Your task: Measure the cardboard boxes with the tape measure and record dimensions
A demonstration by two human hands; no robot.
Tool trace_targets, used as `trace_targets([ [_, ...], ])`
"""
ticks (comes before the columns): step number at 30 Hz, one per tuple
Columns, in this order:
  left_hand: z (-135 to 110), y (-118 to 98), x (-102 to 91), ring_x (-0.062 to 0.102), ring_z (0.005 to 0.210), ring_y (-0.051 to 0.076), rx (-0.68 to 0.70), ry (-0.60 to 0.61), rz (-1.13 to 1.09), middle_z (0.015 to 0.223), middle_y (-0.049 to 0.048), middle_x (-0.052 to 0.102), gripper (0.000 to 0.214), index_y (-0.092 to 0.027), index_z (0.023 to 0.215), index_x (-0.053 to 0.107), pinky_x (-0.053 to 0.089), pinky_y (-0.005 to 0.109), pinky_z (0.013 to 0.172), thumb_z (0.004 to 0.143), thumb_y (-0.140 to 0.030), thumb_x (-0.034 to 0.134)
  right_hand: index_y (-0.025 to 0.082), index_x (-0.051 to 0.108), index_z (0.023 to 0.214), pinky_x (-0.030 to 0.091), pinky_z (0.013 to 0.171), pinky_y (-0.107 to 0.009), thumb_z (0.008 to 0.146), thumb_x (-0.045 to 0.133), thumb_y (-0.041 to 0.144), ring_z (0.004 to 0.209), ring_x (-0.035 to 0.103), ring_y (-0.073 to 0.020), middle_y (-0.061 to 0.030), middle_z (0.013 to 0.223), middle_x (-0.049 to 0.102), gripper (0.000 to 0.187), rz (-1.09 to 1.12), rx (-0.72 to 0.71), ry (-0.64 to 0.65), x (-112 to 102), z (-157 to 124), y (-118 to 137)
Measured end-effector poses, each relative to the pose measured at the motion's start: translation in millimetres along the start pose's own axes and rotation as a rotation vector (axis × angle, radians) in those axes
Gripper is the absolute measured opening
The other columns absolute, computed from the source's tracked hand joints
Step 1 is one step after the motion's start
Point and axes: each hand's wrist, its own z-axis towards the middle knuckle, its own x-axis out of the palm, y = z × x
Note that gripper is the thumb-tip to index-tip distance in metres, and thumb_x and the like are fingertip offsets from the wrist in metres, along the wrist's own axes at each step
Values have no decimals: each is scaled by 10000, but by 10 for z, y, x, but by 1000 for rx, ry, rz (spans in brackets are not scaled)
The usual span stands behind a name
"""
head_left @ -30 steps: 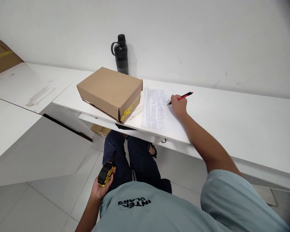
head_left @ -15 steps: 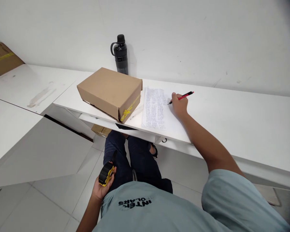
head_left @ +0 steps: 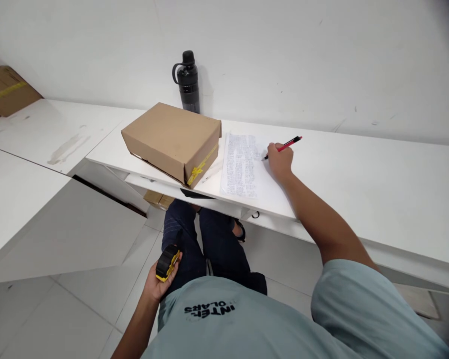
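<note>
My right hand (head_left: 280,160) grips a red and black pen (head_left: 291,143), its tip down at the right side of a paper sheet (head_left: 241,167) covered in blue handwriting. The sheet lies flat on the white desk (head_left: 362,189). Low at my lap, my left hand (head_left: 160,285) is closed around a black and yellow tape measure (head_left: 167,262); some of its fingers are hidden behind it. A closed brown cardboard box (head_left: 172,137) with yellow tape on its near corner sits just left of the paper.
A dark water bottle (head_left: 188,82) stands behind the box against the wall. Taped cartons (head_left: 13,89) are at the far left, and another small carton (head_left: 158,199) is beneath the desk. An open shelf (head_left: 224,205) runs under the desk's front edge.
The whole view has shifted slightly. The pen's tip sits marginally farther right of the writing. Both hands keep their hold, and the box and bottle stay in place.
</note>
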Motion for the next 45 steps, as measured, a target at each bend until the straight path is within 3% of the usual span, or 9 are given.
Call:
trace_targets([
  [6, 397, 80, 1230, 709, 1320, 249, 24, 86, 229, 1360, 128, 764, 515, -220, 1515, 626, 613, 362, 1059, 1058, -132, 404, 239, 366, 620, 386, 669, -292, 967, 579, 307, 660, 469, -140, 20, 627, 484, 413, 6, 25, -67, 20, -18, 38],
  [12, 892, 366, 2114, 776, 1153, 242, 179, 102, 410, 1276, 120, 784, 290, -150, 1269, 750, 647, 372, 989, 1050, -209, 569, 232, 610, 867, 428, 810, -299, 949, 585, 278, 941, 550, -178, -42, 1012, 583, 97, -234, -379, -49, -59, -45, -26],
  [19, 840, 681, 1649, 809, 1029, 223, 158, 45, 411, 1135, 119, 821, 234, -146, 1183, 756, 656, 339, 934, 1000, -272, 686, 205, 697, 1092, 500, 1002, -509, 834, 571, 221, 1178, 581, -331, -172, 1250, 620, 287, -490, -293, 113, -154, 18, -48],
  [22, 762, 725, 1585, 811, 983, 196, 334, -53, 403, 1135, 87, 822, 235, -178, 1157, 731, 648, 316, 922, 942, -265, 771, 156, 636, 1370, 404, 1135, -670, 858, 550, 244, 1390, 497, -431, -253, 1556, 477, 527, -476, -371, 150, -226, -152, 159],
  [26, 661, 701, 1924, 756, 1159, 206, 845, -75, 591, 1361, 100, 757, 318, -222, 1182, 691, 595, 366, 1041, 904, -288, 831, 269, 521, 1532, 546, 1068, -575, 973, 539, 503, 1361, 574, -354, -184, 1616, 465, 606, -77, -307, 300, -159, -938, 484],
  [30, 530, 580, 2336, 660, 1348, 276, 1114, 186, 1228, 1330, 135, 765, 239, -221, 1121, 776, 367, 512, 1286, 922, -350, 806, 384, 481, 1515, 670, 808, -438, 709, 873, 631, 1186, 688, -304, -106, 1477, 600, 930, 404, 128, 957, 217, -2076, 486],
  [34, 407, 545, 2286, 612, 1411, 316, 1028, 317, 1448, 1420, 161, 717, 358, -221, 1183, 797, 338, 518, 1299, 933, -477, 775, 311, 588, 1248, 637, 581, -330, 537, 988, 607, 853, 735, -233, -37, 1093, 713, 868, 608, 403, 795, 461, -2799, 329],
  [39, 203, 729, 1697, 645, 1331, 306, 1010, 161, 1031, 1530, 183, 614, 711, -228, 1389, 670, 558, 455, 1055, 1007, -773, 419, 226, 639, 886, 460, 373, -277, 616, 893, 757, 479, 609, -180, -25, 652, 670, 647, 659, 663, 889, 339, -3141, 247],
  [45, -6, 658, 1464, 674, 1218, 336, 1057, 163, 1481, 1292, 185, 731, 324, -215, 1087, 825, 473, 466, 1123, 840, -416, 881, 212, 657, 898, 462, 361, -265, 554, 898, 791, 440, 611, -176, -41, 653, 709, 715, 660, 688, 775, 212, -3103, 407],
])
